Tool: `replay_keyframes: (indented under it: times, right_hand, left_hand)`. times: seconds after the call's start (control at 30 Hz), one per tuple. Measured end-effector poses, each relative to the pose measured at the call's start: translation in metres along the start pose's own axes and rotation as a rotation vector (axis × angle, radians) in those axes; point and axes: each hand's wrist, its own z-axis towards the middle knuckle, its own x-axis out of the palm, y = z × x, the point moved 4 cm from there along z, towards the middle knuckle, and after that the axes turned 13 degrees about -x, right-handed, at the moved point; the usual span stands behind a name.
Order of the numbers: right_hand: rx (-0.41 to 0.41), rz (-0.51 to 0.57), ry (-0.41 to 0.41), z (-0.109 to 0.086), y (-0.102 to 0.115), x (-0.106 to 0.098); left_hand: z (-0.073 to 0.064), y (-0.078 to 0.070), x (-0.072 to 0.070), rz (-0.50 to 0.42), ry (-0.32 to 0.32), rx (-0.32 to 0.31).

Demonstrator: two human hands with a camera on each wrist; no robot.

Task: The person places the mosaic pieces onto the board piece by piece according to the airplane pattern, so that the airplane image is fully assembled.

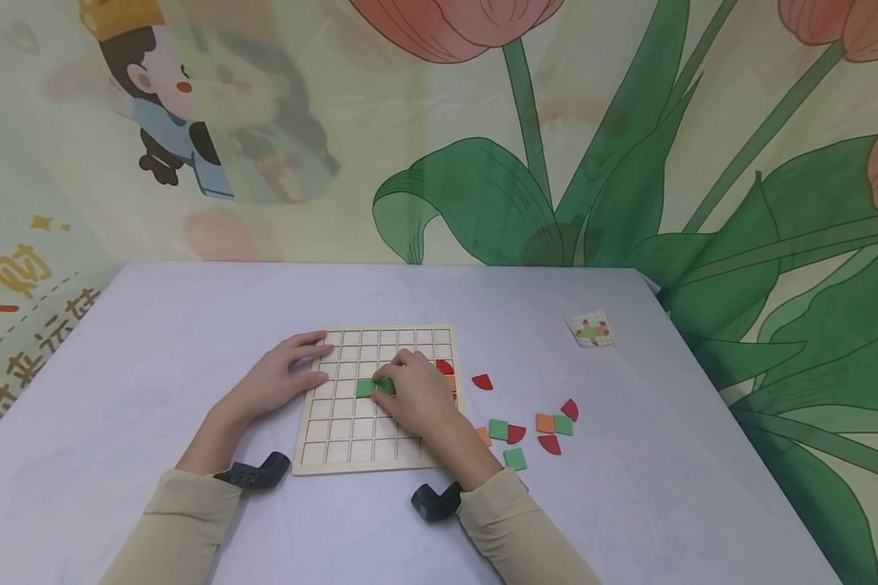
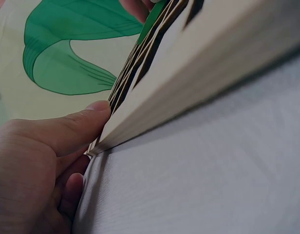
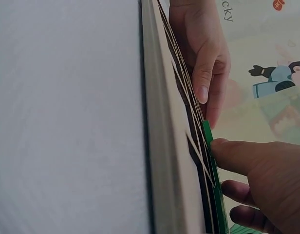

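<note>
A pale wooden grid board (image 1: 347, 451) lies on the table. My left hand (image 1: 281, 375) rests at its left edge, fingers extended and touching the rim; the thumb (image 2: 94, 113) shows against the edge in the left wrist view. Over the middle of the board, my right hand (image 1: 420, 398) pinches a green tile (image 1: 385, 386) between thumb and fingers. Just left of it, a green square tile (image 1: 364, 388) lies in the grid. Beyond the right hand, a red quarter-circle tile (image 1: 444, 366) and an orange tile (image 1: 450, 382) sit on the board, partly hidden by that hand.
Right of the board lie loose tiles: red quarter-circles (image 1: 549, 444), green squares (image 1: 515, 459) and orange squares (image 1: 545, 422). A small printed card (image 1: 589, 329) with a coloured grid pattern lies farther back. Black wrist devices (image 1: 263, 471) sit at both cuffs. A patterned backdrop (image 1: 468, 203) stands behind the table.
</note>
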Motion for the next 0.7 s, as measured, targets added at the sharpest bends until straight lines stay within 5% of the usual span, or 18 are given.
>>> replay_keyframes:
  times: [0.7]
  right_hand:
    - [0.009,0.016,-0.029,0.0001,-0.0014,0.0013]
  left_hand:
    - [0.0005,0.0004,-0.0012,0.002,-0.001,-0.010]
